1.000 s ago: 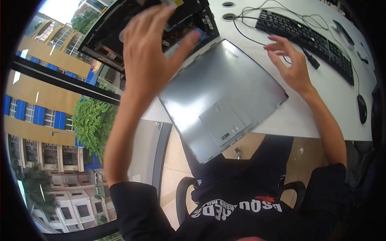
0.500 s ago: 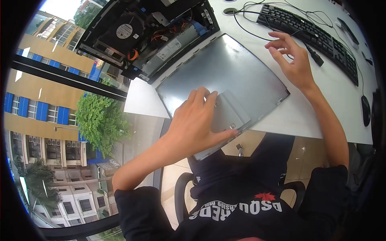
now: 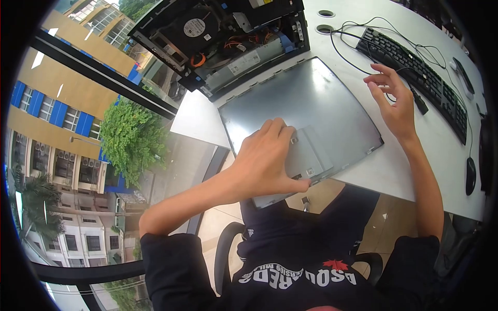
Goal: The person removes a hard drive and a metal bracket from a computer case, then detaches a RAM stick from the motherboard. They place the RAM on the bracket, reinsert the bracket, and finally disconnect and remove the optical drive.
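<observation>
A metal computer side panel (image 3: 332,98) lies on the table, its near end sticking out past the table edge. My left hand (image 3: 264,158) grips it near that end, fingers curled by a small raised bracket and thumb pressed along the front edge. To the right of the panel, my right hand (image 3: 394,106) hovers near the keyboard cable, fingers bent and apart, with nothing in them. Behind the panel lies an opened computer case (image 3: 244,62), showing a fan (image 3: 194,28), orange wires and a metal power supply (image 3: 244,65).
A black keyboard (image 3: 415,78), a black plug (image 3: 419,102) on a cable and a mouse (image 3: 470,176) are on the white table (image 3: 399,173). Cable holes (image 3: 325,29) sit at the back. A window with a dark frame (image 3: 104,72) runs along the left.
The whole view has shifted, so most of the table shows lower and farther right. Both hands keep nearly the same pose, and the left one stays on the panel.
</observation>
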`<state>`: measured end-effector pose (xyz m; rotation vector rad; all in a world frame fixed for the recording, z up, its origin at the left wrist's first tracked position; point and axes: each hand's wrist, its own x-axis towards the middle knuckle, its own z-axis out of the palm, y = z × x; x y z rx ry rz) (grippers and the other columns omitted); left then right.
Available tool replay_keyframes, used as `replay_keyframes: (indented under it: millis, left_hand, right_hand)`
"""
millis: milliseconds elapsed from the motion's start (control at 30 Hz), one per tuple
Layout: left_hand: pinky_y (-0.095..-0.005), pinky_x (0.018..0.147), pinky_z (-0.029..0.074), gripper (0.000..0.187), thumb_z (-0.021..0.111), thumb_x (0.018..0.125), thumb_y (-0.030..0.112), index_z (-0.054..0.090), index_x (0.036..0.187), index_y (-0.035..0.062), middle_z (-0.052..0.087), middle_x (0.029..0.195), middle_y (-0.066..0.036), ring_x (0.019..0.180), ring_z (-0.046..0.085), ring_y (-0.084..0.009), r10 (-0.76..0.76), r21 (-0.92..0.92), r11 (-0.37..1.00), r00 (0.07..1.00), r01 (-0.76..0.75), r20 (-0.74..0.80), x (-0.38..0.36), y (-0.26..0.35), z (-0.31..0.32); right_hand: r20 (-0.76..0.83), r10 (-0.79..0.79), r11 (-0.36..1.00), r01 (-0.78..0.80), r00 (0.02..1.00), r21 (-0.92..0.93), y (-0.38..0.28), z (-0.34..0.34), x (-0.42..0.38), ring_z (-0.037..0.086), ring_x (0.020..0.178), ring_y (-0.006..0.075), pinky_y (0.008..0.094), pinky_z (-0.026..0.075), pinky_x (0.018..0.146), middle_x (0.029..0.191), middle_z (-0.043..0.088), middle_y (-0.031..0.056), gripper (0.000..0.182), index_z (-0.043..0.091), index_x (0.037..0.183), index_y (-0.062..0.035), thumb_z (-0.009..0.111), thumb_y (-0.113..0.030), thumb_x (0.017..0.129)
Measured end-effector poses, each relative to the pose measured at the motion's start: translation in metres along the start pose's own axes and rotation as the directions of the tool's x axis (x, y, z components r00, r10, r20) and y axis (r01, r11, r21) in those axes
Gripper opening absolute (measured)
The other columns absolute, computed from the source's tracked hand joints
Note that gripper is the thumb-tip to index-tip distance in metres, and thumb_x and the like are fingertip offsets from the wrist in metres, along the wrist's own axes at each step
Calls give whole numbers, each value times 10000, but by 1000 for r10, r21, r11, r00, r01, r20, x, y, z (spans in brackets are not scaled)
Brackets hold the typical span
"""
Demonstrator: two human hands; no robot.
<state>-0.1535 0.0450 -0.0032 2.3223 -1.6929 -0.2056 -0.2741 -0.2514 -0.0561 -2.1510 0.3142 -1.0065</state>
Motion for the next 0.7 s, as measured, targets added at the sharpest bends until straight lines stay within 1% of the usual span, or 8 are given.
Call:
replay_keyframes:
  millis: [67, 167, 267, 367, 567, 667, 700]
  left_hand:
    - [-425, 843, 541, 849, 839, 659, 477, 602, 1216, -118, 598, 1102, -220, 1043, 614, -362, 19, -20, 1000, 999, -19, -46, -3, -3, 0]
    - [-426, 841, 540, 851, 845, 652, 475, 608, 1215, -117, 603, 1105, -218, 1040, 619, -362, -18, -35, 999, 1000, 17, -20, -4, 0, -5]
    - [-427, 840, 541, 859, 848, 647, 473, 609, 1225, -117, 606, 1107, -220, 1035, 622, -361, -17, -36, 999, 999, 16, -40, -6, 0, -6]
    - [-429, 844, 541, 872, 848, 644, 472, 605, 1239, -119, 609, 1110, -223, 1039, 622, -360, -4, 11, 1000, 998, 5, -63, -5, -2, -10]
    - [-435, 853, 537, 866, 838, 641, 461, 609, 1239, -123, 610, 1112, -220, 1060, 614, -357, -10, 31, 999, 998, 12, -64, -1, -10, -18]
    - [-432, 855, 536, 859, 831, 641, 460, 614, 1235, -122, 612, 1114, -219, 1064, 613, -353, -37, 48, 998, 999, 39, -36, -1, -11, -19]
    - [-430, 877, 537, 865, 830, 641, 464, 614, 1241, -120, 613, 1129, -222, 1089, 610, -353, -59, 40, 997, 998, 59, -4, -1, -11, -20]
  right_hand:
    - [1, 4, 1000, -4, 1000, -4, 1, -1, 1, 744, 953, 202, 351, 578, 867, 1031, 772, 106, 356, 649, 1277, -24, 655, -148, 944]
    - [-3, -7, 1000, 7, 1000, -1, 0, -2, 0, 744, 943, 202, 352, 581, 863, 1029, 772, 105, 354, 651, 1278, -24, 654, -140, 944]
    - [-7, -18, 1000, 18, 1000, 4, 0, -2, -1, 744, 939, 201, 351, 582, 860, 1029, 771, 106, 353, 652, 1280, -23, 655, -129, 943]
    - [-15, -16, 1000, 17, 1000, 6, 0, -1, -1, 743, 938, 198, 347, 582, 859, 1026, 771, 106, 353, 651, 1281, -19, 655, -122, 943]
    - [-21, -12, 1000, 12, 1000, 12, 1, -1, 1, 739, 941, 187, 341, 582, 856, 1020, 772, 104, 354, 649, 1284, -13, 655, -117, 945]
    - [-7, -5, 1000, 5, 1000, 13, 1, -1, 1, 737, 952, 184, 342, 583, 861, 1021, 774, 101, 361, 647, 1292, -20, 658, -115, 944]
    - [-2, -2, 1000, 2, 1000, 13, 2, -2, 1, 737, 956, 184, 343, 583, 864, 1022, 774, 100, 365, 646, 1296, -22, 660, -114, 943]
